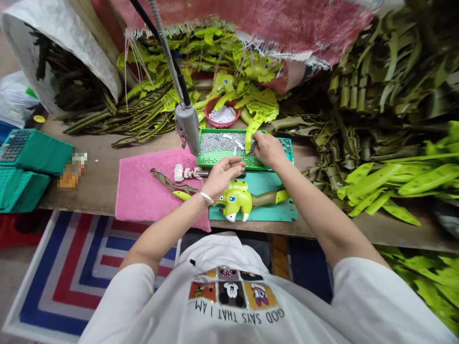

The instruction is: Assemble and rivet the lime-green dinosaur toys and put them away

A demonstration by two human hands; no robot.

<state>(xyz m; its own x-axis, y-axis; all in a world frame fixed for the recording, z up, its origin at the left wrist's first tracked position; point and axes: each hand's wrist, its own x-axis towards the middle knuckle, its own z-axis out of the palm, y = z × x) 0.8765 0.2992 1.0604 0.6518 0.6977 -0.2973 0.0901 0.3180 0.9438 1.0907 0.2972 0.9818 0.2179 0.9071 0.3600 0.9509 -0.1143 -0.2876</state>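
My left hand (226, 174) is over the front edge of a green tray (215, 159), its fingers stretched forward, just above a dark-handled tool (203, 174). My right hand (267, 149) is at the tray's right part with fingers bent, beside the tip of a lime-green plastic part (256, 119); what its fingertips hold, if anything, is too small to tell. Small grey metal pieces (215, 143) fill much of the tray. Below my hands, a lime-green toy head (237, 200) with a blue eye lies on a teal mat (279, 215), joined to an olive piece (262, 199).
A grey hanging tool (188, 128) hangs left of the tray. Behind it stands a red basket (221, 125) of white pieces. A pink cloth (134, 186) lies left. Piles of olive parts (333, 143) and lime-green parts (405, 181) crowd the right. Teal boxes (43, 153) sit far left.
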